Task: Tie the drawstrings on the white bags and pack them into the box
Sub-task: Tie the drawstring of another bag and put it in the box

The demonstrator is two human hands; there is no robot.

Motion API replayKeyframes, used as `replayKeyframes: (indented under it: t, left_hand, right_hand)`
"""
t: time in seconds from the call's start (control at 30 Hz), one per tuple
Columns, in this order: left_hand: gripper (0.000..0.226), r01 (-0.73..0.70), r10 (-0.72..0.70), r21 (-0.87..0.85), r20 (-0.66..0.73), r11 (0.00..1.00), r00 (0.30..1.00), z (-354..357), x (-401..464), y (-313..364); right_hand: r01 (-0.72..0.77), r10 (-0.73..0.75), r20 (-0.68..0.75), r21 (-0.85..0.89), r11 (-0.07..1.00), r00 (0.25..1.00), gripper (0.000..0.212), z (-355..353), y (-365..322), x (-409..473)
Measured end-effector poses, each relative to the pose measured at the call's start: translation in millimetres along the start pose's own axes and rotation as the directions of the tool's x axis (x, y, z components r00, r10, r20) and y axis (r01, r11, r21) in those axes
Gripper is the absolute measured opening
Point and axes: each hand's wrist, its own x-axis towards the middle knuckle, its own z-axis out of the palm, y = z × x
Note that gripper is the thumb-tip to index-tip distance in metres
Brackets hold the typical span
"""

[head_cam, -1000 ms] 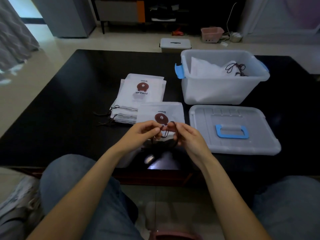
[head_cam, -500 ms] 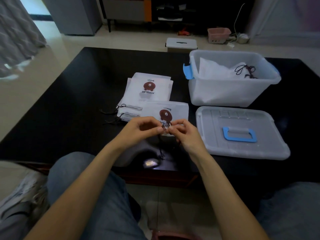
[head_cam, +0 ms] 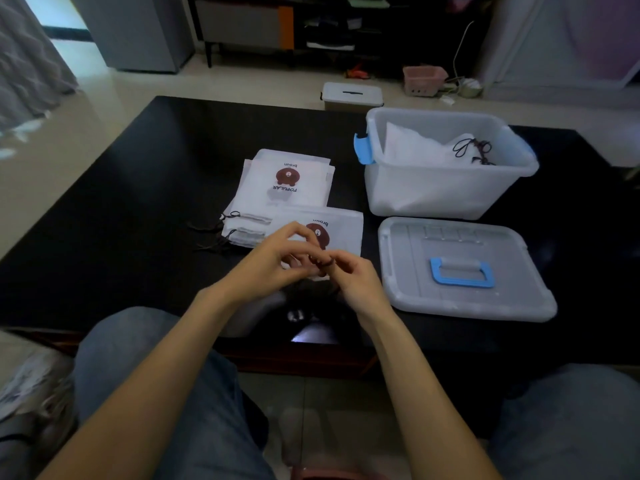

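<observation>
A white drawstring bag [head_cam: 341,225] with a brown bear print lies on the black table [head_cam: 138,188] in front of me. My left hand [head_cam: 273,263] and my right hand [head_cam: 358,280] meet over its near end, both pinching its dark drawstring [head_cam: 320,262], which loops between my fingertips. A stack of more white bags [head_cam: 287,183] lies just behind, cords trailing to the left. The translucent white box [head_cam: 446,188] with blue latches stands at the right, holding tied bags [head_cam: 426,150].
The box's lid [head_cam: 464,271] with a blue handle lies flat right of my hands. My knees in jeans are below the table's near edge. On the floor beyond the table sit a small grey box [head_cam: 352,95] and a pink basket [head_cam: 424,79].
My hands have stayed over the bag's near end, fingers shifting on the drawstring; the left fingers have spread somewhat and the cord now loops by my right fingertips.
</observation>
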Motion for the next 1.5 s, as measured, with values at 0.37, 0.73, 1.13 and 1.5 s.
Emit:
replayKeyframes:
  t: [0.37,0.73,1.13,1.5]
  left_hand:
    - [0.026,-0.018,0.015,0.172,0.019,0.985,1.0,3,7,5]
    - [0.017,0.068,-0.084,-0.084,-0.205,0.994,0.975,9,1,-6]
    - [0.036,0.185,-0.199,-0.112,-0.138,0.976,0.97,11,1,-8]
    - [0.02,0.196,-0.216,-0.16,-0.117,0.967,0.969,12,0,-21]
  right_hand:
    - [0.036,-0.036,0.017,-0.016,0.999,0.999,0.008,-7,-5,-7]
    - [-0.011,0.01,-0.041,-0.025,1.0,0.999,0.018,-9,-1,-3]
    - [-0.033,0.034,-0.019,0.054,0.998,0.999,0.022,-6,-7,-1]
    - [-0.042,0.033,0.12,0.07,0.997,0.992,0.011,-15,-9,2]
